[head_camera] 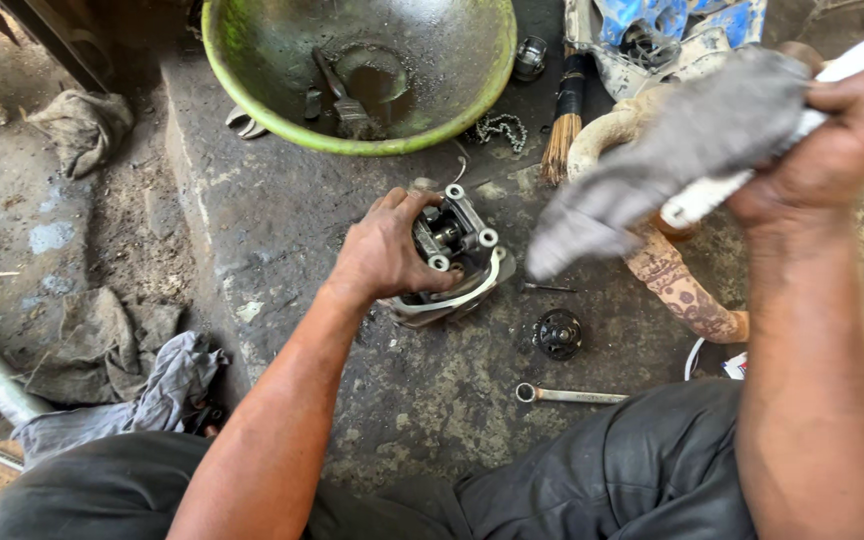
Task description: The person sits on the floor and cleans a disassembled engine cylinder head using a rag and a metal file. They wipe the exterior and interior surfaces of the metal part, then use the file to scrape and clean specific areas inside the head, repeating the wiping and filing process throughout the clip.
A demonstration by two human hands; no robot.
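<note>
**A:** Where are the hands?

**B:** The left hand (384, 250) is clamped over an engine head (457, 258), fingers curled round its left side, pinning it to the slab (282, 210). The right hand (832, 140) is raised well to the right of the head and above it, fist closed round a grey rag (672, 150) and a white handle (857, 60) that the rag is wrapped about.

**A:** What sort of tool is that handle?

**B:** I cannot tell; the rag covers most of it, and only the white ends show.

**A:** And the head itself?

**B:** Tilted on the slab, silver bosses up, a pale gasket rim along its lower edge.

**A:** What lies round it?

**B:** Behind the head, a green basin (252, 80) with a brush (342, 95) lying in dark liquid. Right of the basin, beyond the head, a short chain (500, 128) and a bristle brush (564, 125). Just right of the head, a black round part (558, 333); nearer the person than that, a ring spanner (570, 395). A rusty pipe (677, 290) curves below the rag. Left of the head, off the slab, cloths (127, 365) lie on the dirt.
</note>
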